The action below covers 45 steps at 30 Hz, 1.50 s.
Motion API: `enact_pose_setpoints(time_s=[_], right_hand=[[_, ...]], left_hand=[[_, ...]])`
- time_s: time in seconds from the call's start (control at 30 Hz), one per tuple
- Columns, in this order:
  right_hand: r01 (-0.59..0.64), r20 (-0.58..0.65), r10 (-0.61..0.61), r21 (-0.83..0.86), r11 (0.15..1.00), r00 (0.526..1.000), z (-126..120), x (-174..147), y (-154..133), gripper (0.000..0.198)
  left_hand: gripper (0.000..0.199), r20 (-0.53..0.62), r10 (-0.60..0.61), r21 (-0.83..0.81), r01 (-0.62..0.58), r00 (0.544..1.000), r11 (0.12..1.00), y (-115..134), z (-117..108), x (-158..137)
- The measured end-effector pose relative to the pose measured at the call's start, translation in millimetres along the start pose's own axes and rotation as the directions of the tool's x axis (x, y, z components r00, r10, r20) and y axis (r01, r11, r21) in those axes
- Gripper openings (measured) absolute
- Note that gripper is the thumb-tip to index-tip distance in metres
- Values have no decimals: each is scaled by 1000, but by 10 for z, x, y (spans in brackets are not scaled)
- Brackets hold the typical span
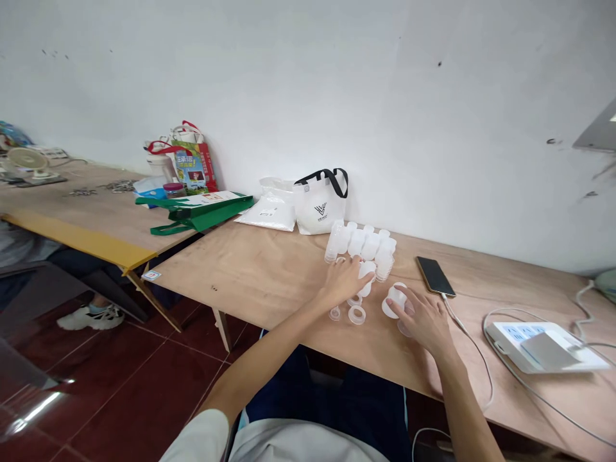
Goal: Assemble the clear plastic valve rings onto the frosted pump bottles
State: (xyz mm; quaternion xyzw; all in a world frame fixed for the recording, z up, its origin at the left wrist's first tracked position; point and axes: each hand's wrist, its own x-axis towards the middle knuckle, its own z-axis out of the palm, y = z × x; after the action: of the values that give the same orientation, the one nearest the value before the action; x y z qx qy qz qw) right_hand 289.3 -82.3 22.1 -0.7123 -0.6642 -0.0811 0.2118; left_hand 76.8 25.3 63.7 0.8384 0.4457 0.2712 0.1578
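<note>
My left hand point(342, 282) reaches over the wood table, its fingers closed on a short stack of translucent plastic cups point(367, 271). To its right, my right hand point(428, 316) has thumb and fingers around a round translucent plastic piece point(397, 295); part of it is hidden by the fingers. Between and below the hands lie loose pieces, among them a flat plastic ring point(357, 314) and a smaller ring point(334, 313). Just behind the left hand, several rows of nested translucent cups point(363, 242) lie on their sides.
A white tote bag point(320, 208) and a filled plastic bag point(269, 212) stand against the wall. At right are a phone point(437, 276) on a cable and a white box-shaped device point(541, 346). A green bag point(206, 215) lies by the neighbouring table point(91, 212), where a person sits.
</note>
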Motion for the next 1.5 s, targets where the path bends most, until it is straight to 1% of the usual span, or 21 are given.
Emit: enact_pose_setpoints(time_s=[0.03, 0.1, 0.2, 0.3, 0.37, 0.43, 0.53, 0.63, 0.77, 0.87, 0.93, 1.0, 1.07, 1.13, 1.17, 1.2, 1.23, 1.3, 1.37, 1.43, 1.5], right_hand=[[1, 15, -1, 11, 1000, 1000, -6, 7, -7, 42], [-1, 44, -1, 40, 999, 999, -9, 22, -18, 43], [-7, 53, 2, 88, 996, 999, 10, 38, -22, 44], [8, 13, -10, 107, 994, 1000, 45, 46, -9, 51], [56, -33, -52, 112, 992, 998, 64, 46, 0, 61], [122, -83, -113, 107, 987, 990, 79, 37, 3, 71], [215, -157, -201, 78, 974, 967, 100, -9, -11, 76], [284, -222, -269, 39, 958, 937, 121, -103, -40, 72], [381, -281, -366, -4, 925, 887, 132, -262, -82, 64], [445, -343, -424, -17, 895, 838, 135, -352, -108, 48], [453, -379, -421, -6, 891, 824, 137, -385, -124, 38], [446, -400, -401, 22, 895, 824, 136, -404, -145, 36], [444, -417, -384, 53, 895, 824, 125, -417, -169, 43], [449, -420, -374, 91, 889, 827, 102, -428, -189, 53], [439, -421, -355, 120, 891, 835, 87, -431, -192, 55], [409, -430, -311, 156, 899, 848, 72, -432, -188, 54], [353, -447, -236, 198, 915, 863, 58, -429, -174, 51], [178, -482, -25, 276, 945, 876, 40, -412, -116, 42], [0, -451, 153, 321, 947, 879, 39, -386, -24, 34], [-110, -337, 231, 342, 933, 913, 59, -364, 82, 33], [-168, -212, 260, 376, 912, 942, 94, -355, 175, 37]], left_hand=[[50, 7, -17, 63, 16, 1000, 998, 60, 67, 87], [57, 36, -38, 137, 33, 999, 990, 138, 179, 213], [51, 81, -28, 167, 14, 996, 986, 173, 253, 269], [44, 98, -8, 166, -8, 995, 986, 143, 214, 213], [50, 83, 9, 131, -20, 997, 991, 113, 149, 152], [56, 58, 42, 57, -45, 997, 997, 89, 81, 93], [55, 63, 130, -64, -126, 989, 990, 77, 16, 24], [52, 86, 201, -119, -190, 976, 975, 71, 31, -16], [52, 112, 252, -173, -230, 961, 958, 34, 137, -28], [56, 115, 286, -226, -255, 951, 940, 11, 202, -14], [61, 128, 296, -245, -259, 946, 934, 17, 210, -2], [66, 146, 305, -266, -259, 941, 928, 38, 186, -2], [70, 138, 295, -303, -243, 945, 922, 54, 130, -31], [70, 98, 235, -350, -188, 967, 918, 38, 41, -105], [65, 69, 186, -376, -147, 980, 915, 8, -14, -160], [58, 36, 128, -404, -103, 991, 909, -39, -74, -226], [48, 2, 65, -433, -58, 998, 899, -103, -136, -298], [33, -69, -54, -480, 14, 996, 877, -272, -248, -446], [29, -98, -151, -458, 91, 984, 884, -463, -315, -568], [27, -61, -180, -379, 144, 982, 914, -636, -320, -639], [24, -2, -147, -284, 140, 989, 949, -766, -269, -662]])
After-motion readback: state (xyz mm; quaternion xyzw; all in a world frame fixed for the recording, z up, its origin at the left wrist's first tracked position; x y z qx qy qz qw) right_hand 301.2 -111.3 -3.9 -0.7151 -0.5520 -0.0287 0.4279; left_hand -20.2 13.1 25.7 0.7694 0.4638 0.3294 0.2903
